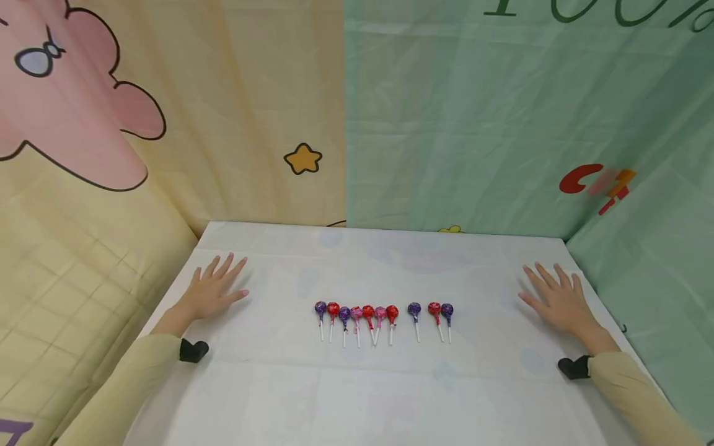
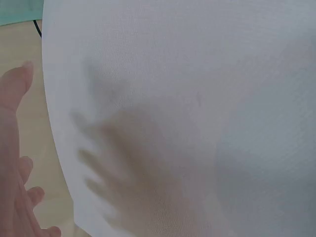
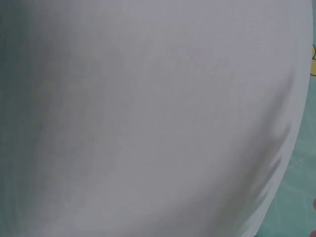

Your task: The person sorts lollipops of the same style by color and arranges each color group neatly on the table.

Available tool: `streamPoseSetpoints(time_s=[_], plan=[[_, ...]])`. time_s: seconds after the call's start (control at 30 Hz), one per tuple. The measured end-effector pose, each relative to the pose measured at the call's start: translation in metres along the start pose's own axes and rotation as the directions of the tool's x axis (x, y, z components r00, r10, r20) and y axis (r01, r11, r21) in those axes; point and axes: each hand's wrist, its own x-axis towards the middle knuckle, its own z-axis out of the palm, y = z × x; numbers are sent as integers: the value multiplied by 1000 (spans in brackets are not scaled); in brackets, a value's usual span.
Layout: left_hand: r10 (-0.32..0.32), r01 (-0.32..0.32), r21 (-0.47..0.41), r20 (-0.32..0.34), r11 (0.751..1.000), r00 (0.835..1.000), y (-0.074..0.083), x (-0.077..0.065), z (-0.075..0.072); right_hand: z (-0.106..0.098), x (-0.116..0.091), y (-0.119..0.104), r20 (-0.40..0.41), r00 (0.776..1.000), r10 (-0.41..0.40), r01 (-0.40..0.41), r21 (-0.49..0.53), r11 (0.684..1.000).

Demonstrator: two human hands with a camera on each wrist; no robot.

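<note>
A row of several wrapped lollipops (image 1: 367, 312) lies across the middle of the white table, sticks toward the person. Their wrappers are red, purple and pink. Toward the right, a purple lollipop (image 1: 414, 309) lies apart from the main group, and beyond it a red lollipop (image 1: 434, 308) lies beside another purple lollipop (image 1: 447, 311). At the table's left side my left hand (image 1: 209, 294) is spread, holding nothing. My right hand (image 1: 560, 303) is likewise spread at the right side, away from the lollipops. Only fingertips of the right hand enter the right wrist view.
The white-covered table (image 1: 379, 396) has printed curtains behind it and at both sides, a yellow curtain (image 1: 251, 111) on the left and a green curtain (image 1: 502, 124) on the right. A black wrist mount (image 1: 193, 351) sits at the left sleeve, another black mount (image 1: 574, 368) at the right.
</note>
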Motion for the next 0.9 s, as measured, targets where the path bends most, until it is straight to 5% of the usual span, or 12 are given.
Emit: streamPoseSetpoints(time_s=[0.3, 0.6, 0.77, 0.9], plan=[[37, -38, -5, -93, 999, 995, 13, -3, -7, 0, 6, -18, -108, 990, -86, 82, -37, 996], [-27, 30, 11, -211, 1000, 977, 41, -6, -2, 7, 8, -39, -231, 966, -112, 116, 3, 993], [-87, 72, -64, -284, 995, 955, 61, -5, 2, 8, 10, -49, -182, 983, 15, 7, 120, 993], [-141, 105, -139, -281, 985, 949, 74, -2, 8, 9, 15, -59, -89, 986, 141, -112, 274, 955]])
